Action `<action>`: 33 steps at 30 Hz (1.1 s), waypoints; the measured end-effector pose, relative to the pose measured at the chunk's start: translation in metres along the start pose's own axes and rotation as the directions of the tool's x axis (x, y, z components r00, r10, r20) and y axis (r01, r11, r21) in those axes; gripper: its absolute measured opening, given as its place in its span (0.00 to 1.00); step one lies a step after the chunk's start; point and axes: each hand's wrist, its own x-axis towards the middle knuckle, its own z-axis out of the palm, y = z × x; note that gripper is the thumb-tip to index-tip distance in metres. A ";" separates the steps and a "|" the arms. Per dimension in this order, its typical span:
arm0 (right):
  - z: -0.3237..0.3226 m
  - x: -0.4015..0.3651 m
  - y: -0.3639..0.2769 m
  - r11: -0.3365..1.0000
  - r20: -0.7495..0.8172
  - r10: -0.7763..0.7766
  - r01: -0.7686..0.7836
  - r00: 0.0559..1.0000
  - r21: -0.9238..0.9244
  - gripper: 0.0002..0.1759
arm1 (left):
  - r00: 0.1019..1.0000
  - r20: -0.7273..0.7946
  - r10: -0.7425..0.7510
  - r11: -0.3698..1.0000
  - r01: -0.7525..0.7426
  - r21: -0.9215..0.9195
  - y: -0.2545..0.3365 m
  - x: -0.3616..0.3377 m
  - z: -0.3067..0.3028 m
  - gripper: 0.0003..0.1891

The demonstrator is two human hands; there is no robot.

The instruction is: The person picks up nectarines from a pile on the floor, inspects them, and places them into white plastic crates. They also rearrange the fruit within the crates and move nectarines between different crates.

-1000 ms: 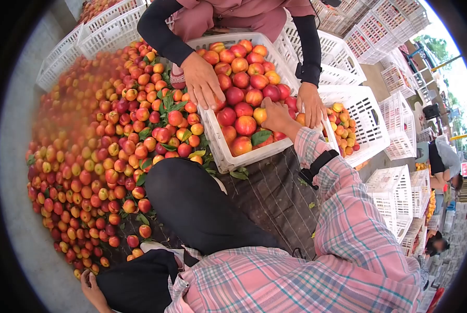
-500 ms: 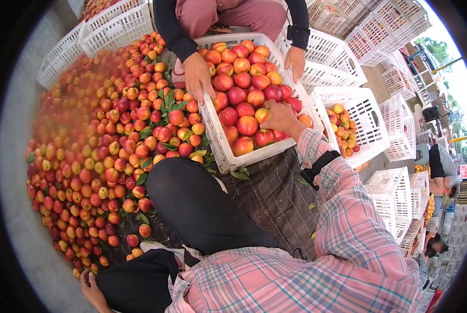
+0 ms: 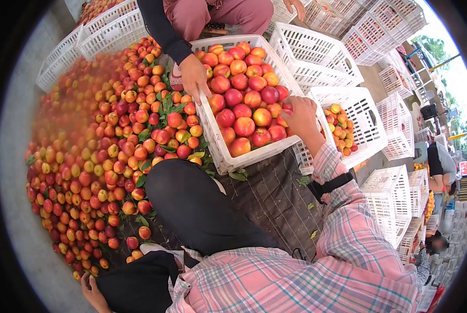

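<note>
A white crate (image 3: 218,151) full of red and yellow nectarines (image 3: 244,126) stands in front of me. My right hand (image 3: 302,119) is at the crate's right edge, fingers curled down over the fruit there; whatever they grip is hidden. Low at the left, beside my dark trouser leg, my left hand (image 3: 91,292) shows with slightly bent fingers apart and nothing in them. It is nearest to the lower end of a large heap of nectarines (image 3: 87,182).
A co-worker's hand (image 3: 194,75) rests on the crate's left rim; their other hand (image 3: 296,7) is at the top. White crates (image 3: 317,57) stand behind. One crate (image 3: 366,117) at the right holds smaller yellowish fruit (image 3: 339,128). Dark ground sheet (image 3: 275,193) lies below.
My right hand has moved right, from the middle of the fruit to the crate's right edge. The co-worker's hand on the right side has lifted away towards the top.
</note>
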 end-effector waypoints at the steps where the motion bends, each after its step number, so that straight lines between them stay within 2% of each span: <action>1: -0.008 -0.005 0.002 0.998 -0.045 0.040 -0.037 0.998 0.059 0.17 | 1.000 0.003 0.005 1.000 -0.005 -0.001 0.000 0.000 0.000 0.15; 2: -0.013 -0.012 0.005 0.990 -0.089 0.084 -0.073 0.993 0.119 0.16 | 1.000 0.009 0.007 1.000 -0.007 0.021 -0.001 0.001 -0.001 0.15; 6: -0.026 -0.040 0.012 0.982 -0.178 0.152 -0.128 0.972 0.140 0.11 | 0.999 0.015 0.036 0.995 -0.037 0.093 0.008 0.002 -0.001 0.15; 9: -0.029 -0.059 0.013 0.965 -0.184 0.223 -0.189 0.957 0.183 0.09 | 0.998 0.056 0.008 0.996 -0.013 0.086 0.012 0.003 -0.002 0.15; 12: -0.024 -0.073 0.019 0.955 -0.229 0.269 -0.227 0.936 0.191 0.08 | 0.996 0.049 0.072 0.990 -0.077 0.115 0.019 -0.001 0.000 0.13; 13: -0.022 -0.076 0.021 0.946 -0.238 0.301 -0.258 0.924 0.195 0.07 | 0.995 0.051 0.081 0.990 -0.086 0.110 0.044 -0.007 0.000 0.13; 15: -0.019 -0.078 0.028 0.943 -0.262 0.311 -0.264 0.914 0.201 0.06 | 0.985 0.157 -0.077 0.970 0.037 0.241 0.105 -0.023 -0.003 0.19; 17: -0.013 -0.076 0.035 0.902 -0.228 0.389 -0.319 0.892 0.293 0.06 | 0.981 0.193 -0.038 0.970 -0.010 0.241 0.097 -0.021 -0.004 0.20; 19: -0.014 -0.071 0.034 0.912 -0.233 0.368 -0.300 0.900 0.280 0.06 | 0.976 0.216 -0.005 0.969 -0.049 0.243 0.070 -0.013 -0.006 0.20; 21: -0.016 -0.064 0.027 0.921 -0.240 0.348 -0.282 0.907 0.268 0.06 | 0.973 0.232 0.014 1.000 -0.019 0.020 0.027 0.002 0.002 0.12; 23: -0.015 -0.052 0.013 0.948 -0.190 0.193 -0.133 0.962 0.289 0.08 | 0.982 0.184 0.032 0.998 -0.040 0.042 0.020 0.006 0.006 0.11; 24: -0.005 -0.045 0.008 0.929 -0.100 0.172 -0.127 0.980 0.349 0.09 | 0.989 0.138 0.051 0.996 -0.060 0.064 0.018 0.006 0.008 0.10; 26: 0.001 -0.029 -0.015 0.964 0.015 0.026 -0.029 1.000 0.265 0.12 | 0.986 0.158 0.050 0.995 -0.063 0.080 0.030 0.007 0.009 0.10; 27: 0.013 -0.022 -0.020 0.963 0.015 0.022 -0.025 1.000 0.268 0.12 | 0.983 0.175 0.050 0.993 -0.068 0.098 0.035 0.007 0.008 0.10; 29: 0.047 -0.009 -0.022 0.989 0.047 -0.136 0.139 0.990 -0.053 0.15 | 0.984 0.169 0.060 0.992 -0.078 0.103 0.032 0.008 0.008 0.10; 30: 0.057 0.000 -0.021 0.988 0.043 -0.143 0.145 0.989 -0.048 0.15 | 0.984 0.166 0.072 0.990 -0.090 0.107 0.030 0.008 0.008 0.10; 32: 0.071 0.018 -0.022 0.934 0.382 -0.036 0.167 0.924 -0.316 0.18 | 0.987 0.145 0.066 0.994 -0.079 0.082 0.034 0.004 0.008 0.10; 33: 0.072 0.024 -0.024 0.933 0.382 -0.048 0.178 0.923 -0.312 0.18 | 0.989 0.136 0.064 0.996 -0.073 0.056 0.034 0.001 0.008 0.10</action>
